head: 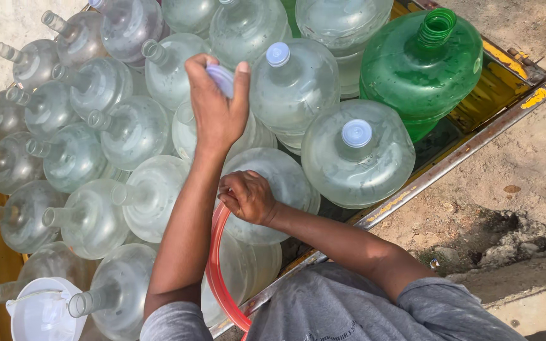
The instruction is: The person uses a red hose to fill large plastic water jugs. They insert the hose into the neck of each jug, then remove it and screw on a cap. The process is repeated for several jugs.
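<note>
A yellow-edged cart bed [507,113] is packed with big clear water jugs [96,145], many lying on their sides, plus one green jug [421,66] at two o'clock. The red hose [216,271] runs from six o'clock up to the centre jug [273,189], where the right hand [248,197] is closed around its end. The left hand [217,104], at twelve o'clock, pinches a pale cap [222,79]. This looks like the filling step; capping calls for lining the cap squarely over a neck.

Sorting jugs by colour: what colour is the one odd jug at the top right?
Green, with a green threaded neck; the head view shows it clearly.
</note>
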